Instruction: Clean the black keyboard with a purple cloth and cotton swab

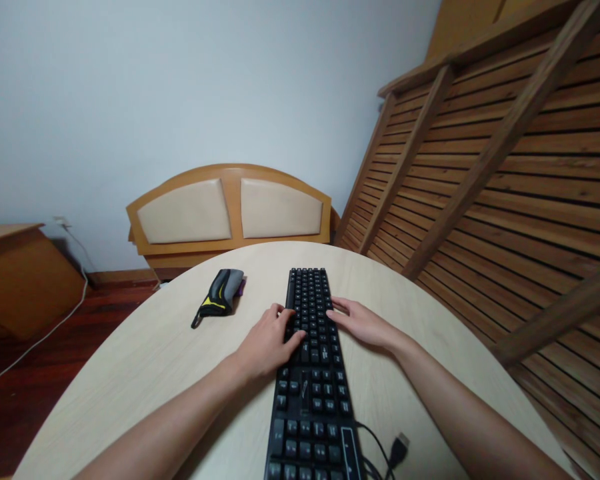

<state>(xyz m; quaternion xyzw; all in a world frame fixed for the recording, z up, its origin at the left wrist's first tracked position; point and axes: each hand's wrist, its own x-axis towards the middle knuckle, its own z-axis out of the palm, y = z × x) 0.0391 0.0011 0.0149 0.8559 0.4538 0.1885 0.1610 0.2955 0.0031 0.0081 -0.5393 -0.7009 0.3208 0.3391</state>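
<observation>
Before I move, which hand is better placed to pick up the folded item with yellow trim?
Probably your left hand: the folded item lies on that side of the keyboard, ahead and leftward. Your right hand is at the keyboard's opposite edge and would have to reach across.

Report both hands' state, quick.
Left hand: open, thumb over the keyboard, not closed around it.
Right hand: open, fingertips at the keyboard's right edge.
</observation>
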